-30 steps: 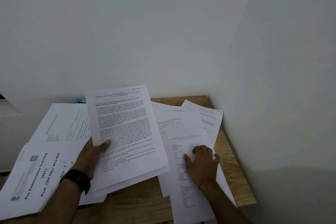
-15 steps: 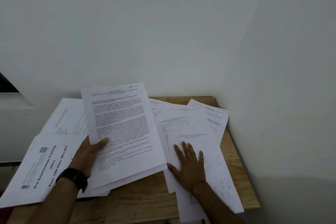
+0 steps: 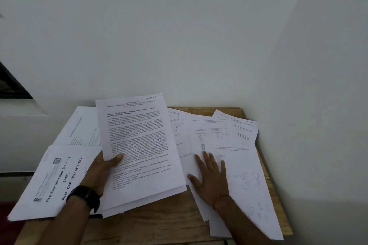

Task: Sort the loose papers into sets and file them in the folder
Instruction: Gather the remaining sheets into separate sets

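My left hand [image 3: 101, 169], with a black watch on the wrist, grips a thin set of printed sheets [image 3: 139, 149] by its left edge, thumb on top, lifted above the wooden table [image 3: 159, 223]. The top sheet is dense text marked "Section 1". My right hand [image 3: 211, 177] lies flat with fingers spread on loose papers [image 3: 237, 157] scattered over the right half of the table. At the left lies a booklet [image 3: 51, 181] titled "Pre Examination Training", with more sheets [image 3: 81, 127] behind it. No folder is plainly visible.
White walls close in behind and to the right of the small table, which sits in the corner. A white ledge [image 3: 22, 109] and a dark opening are at the far left. Papers overhang the table's front right edge.
My right hand has uncurled and now lies flat with spread fingers, a little further left on the loose papers. The sheets under it have shifted. The left hand keeps the set.
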